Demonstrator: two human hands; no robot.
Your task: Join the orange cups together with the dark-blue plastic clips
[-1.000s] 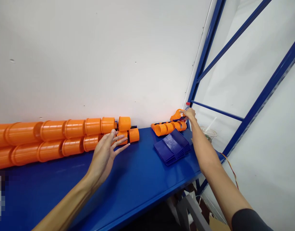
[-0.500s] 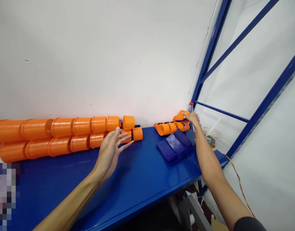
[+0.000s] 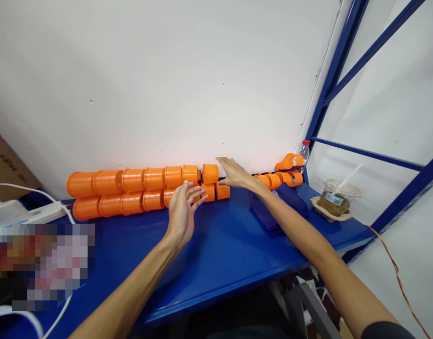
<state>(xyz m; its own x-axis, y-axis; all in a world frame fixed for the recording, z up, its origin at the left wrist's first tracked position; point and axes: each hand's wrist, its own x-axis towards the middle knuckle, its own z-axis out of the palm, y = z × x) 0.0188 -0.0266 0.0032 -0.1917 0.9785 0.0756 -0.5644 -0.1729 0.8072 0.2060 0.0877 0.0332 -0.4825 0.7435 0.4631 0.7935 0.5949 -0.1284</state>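
Away from the far orange pieces, the right hand has swung left near the end of the stacked orange cups, fingers parted, the left hand open too, the rows probably laid along the wall to stop rolling.
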